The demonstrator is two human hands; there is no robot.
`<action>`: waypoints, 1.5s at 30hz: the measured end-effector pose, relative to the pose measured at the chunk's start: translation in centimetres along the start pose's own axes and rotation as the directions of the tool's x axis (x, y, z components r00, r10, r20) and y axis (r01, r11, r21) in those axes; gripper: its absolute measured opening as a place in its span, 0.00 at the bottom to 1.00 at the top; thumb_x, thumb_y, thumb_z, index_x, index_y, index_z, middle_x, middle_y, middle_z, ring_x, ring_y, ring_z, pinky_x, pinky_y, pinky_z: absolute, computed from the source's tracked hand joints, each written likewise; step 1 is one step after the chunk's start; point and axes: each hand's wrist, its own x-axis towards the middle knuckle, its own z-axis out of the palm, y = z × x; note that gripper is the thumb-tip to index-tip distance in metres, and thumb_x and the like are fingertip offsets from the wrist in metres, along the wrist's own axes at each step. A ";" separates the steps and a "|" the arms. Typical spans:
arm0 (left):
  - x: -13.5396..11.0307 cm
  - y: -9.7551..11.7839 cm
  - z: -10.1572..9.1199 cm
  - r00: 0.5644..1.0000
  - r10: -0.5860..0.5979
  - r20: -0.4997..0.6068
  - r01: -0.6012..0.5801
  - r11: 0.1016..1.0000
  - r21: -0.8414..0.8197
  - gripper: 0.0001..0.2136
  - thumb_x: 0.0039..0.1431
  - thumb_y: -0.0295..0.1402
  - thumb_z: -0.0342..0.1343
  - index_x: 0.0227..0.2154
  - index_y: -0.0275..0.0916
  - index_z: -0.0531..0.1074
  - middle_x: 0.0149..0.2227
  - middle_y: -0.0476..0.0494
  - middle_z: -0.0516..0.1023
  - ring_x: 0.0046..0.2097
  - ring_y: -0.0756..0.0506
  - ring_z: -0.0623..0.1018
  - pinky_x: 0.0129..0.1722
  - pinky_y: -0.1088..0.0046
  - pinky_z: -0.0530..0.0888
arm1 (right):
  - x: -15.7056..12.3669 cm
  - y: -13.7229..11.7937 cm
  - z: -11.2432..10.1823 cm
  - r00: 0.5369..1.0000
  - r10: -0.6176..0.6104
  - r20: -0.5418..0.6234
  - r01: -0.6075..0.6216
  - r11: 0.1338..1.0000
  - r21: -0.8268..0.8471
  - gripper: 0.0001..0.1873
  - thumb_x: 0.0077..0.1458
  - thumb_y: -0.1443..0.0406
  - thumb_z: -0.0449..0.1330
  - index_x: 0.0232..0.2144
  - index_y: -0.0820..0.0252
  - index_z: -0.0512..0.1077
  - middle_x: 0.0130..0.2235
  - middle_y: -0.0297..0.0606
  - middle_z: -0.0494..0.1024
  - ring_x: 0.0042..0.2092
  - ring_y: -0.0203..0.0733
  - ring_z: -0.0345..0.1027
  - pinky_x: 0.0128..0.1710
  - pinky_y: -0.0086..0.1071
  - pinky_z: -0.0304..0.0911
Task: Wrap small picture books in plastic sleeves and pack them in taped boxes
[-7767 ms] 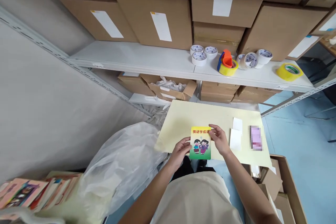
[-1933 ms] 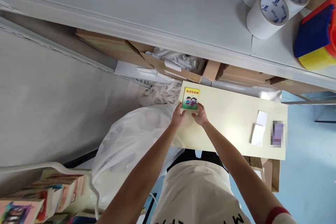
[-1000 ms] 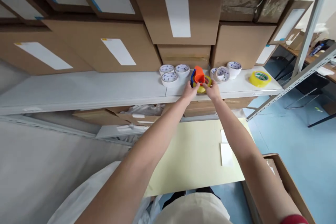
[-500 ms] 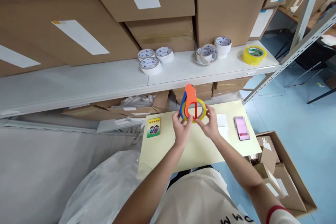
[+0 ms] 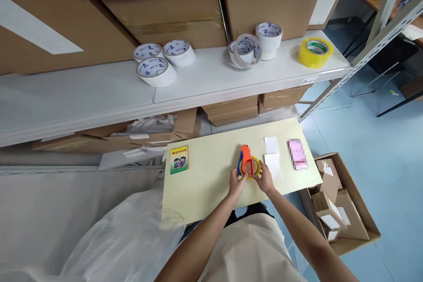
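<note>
Both hands hold an orange and blue tape dispenser (image 5: pixel 246 155) with a yellow-rimmed roll of tape in it, over the pale yellow table (image 5: pixel 205 194). My left hand (image 5: pixel 236 183) grips its lower left side. On the right, my right hand (image 5: pixel 265 179) has its fingers closed on the edge of the roll. White paper slips (image 5: pixel 272 165) lie just right of that hand. Farther right is a pink phone-like item (image 5: pixel 298 154), partly blurred. A small yellow and green booklet (image 5: pixel 179 160) lies at the table's left.
Above the table runs a grey shelf (image 5: pixel 109 97) with several white tape rolls (image 5: pixel 157 72), a yellow tape roll (image 5: pixel 315 53) and large cardboard boxes (image 5: pixel 264 0). A carton of small boxes (image 5: pixel 372 229) stands on the floor at right. Translucent plastic sheeting (image 5: pixel 132 238) bulges at left.
Both hands have lowered the tape dispenser toward the table, keeping hold of it. The view has shifted, so the shelf's tape rolls appear larger and farther left.
</note>
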 end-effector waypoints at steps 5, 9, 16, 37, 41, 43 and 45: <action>1.0 0.2 1.4 0.996 0.003 0.092 0.005 0.996 -0.093 0.17 0.50 0.29 0.63 0.42 0.39 0.65 0.50 0.38 0.77 0.53 0.42 0.77 0.51 0.64 0.74 | 1.3 1.1 -0.5 0.999 0.034 -0.010 -0.034 0.999 0.007 0.39 0.51 0.61 0.64 0.63 0.55 0.56 0.55 0.50 0.67 0.56 0.55 0.67 0.48 0.52 0.71; 1.3 0.2 1.6 0.993 0.027 0.118 -0.012 0.992 -0.125 0.19 0.50 0.29 0.63 0.45 0.39 0.66 0.54 0.37 0.75 0.56 0.41 0.75 0.53 0.61 0.72 | 1.5 1.6 -0.5 0.998 0.047 0.031 -0.047 0.999 -0.009 0.41 0.52 0.59 0.61 0.65 0.58 0.52 0.57 0.52 0.65 0.57 0.55 0.65 0.51 0.52 0.70; 0.0 -1.8 0.2 0.980 -0.080 0.184 0.105 0.986 -0.130 0.27 0.43 0.28 0.65 0.49 0.41 0.67 0.62 0.35 0.67 0.65 0.37 0.64 0.62 0.57 0.64 | 0.0 0.5 -0.5 0.998 -0.013 -0.056 0.005 0.990 -0.139 0.36 0.59 0.57 0.53 0.65 0.60 0.49 0.63 0.54 0.59 0.63 0.55 0.57 0.55 0.55 0.65; -17.8 -10.4 -23.9 0.942 0.049 -0.331 -0.065 0.997 -0.038 0.16 0.42 0.42 0.60 0.36 0.44 0.74 0.40 0.40 0.81 0.40 0.37 0.81 0.41 0.57 0.76 | -11.2 -8.1 10.3 0.712 -0.354 0.606 0.492 0.868 -0.071 0.13 0.57 0.60 0.51 0.36 0.54 0.75 0.34 0.42 0.81 0.32 0.47 0.78 0.34 0.42 0.76; -21.6 -14.2 -28.6 0.875 0.047 -0.481 -0.103 0.991 -0.091 0.18 0.44 0.44 0.58 0.38 0.42 0.73 0.41 0.39 0.81 0.40 0.39 0.80 0.40 0.59 0.76 | -14.9 -9.3 14.7 0.547 -0.368 0.752 0.617 0.784 -0.066 0.14 0.58 0.63 0.51 0.38 0.53 0.76 0.34 0.40 0.81 0.32 0.46 0.77 0.35 0.42 0.75; -22.9 -15.9 -30.6 0.823 0.042 -0.567 -0.116 0.989 -0.096 0.17 0.44 0.44 0.58 0.37 0.42 0.72 0.40 0.39 0.80 0.41 0.39 0.80 0.40 0.59 0.76 | -16.5 -10.3 17.1 0.462 -0.379 0.802 0.693 0.718 -0.060 0.14 0.57 0.65 0.52 0.42 0.54 0.75 0.38 0.42 0.81 0.38 0.48 0.77 0.41 0.44 0.74; -23.9 -17.4 -32.3 0.766 0.022 -0.642 -0.122 0.986 -0.112 0.16 0.43 0.45 0.58 0.35 0.42 0.71 0.40 0.40 0.80 0.41 0.39 0.80 0.41 0.59 0.76 | -17.9 -11.9 19.6 0.379 -0.392 0.839 0.775 0.630 -0.056 0.16 0.55 0.67 0.56 0.45 0.56 0.75 0.45 0.45 0.79 0.48 0.51 0.74 0.50 0.46 0.70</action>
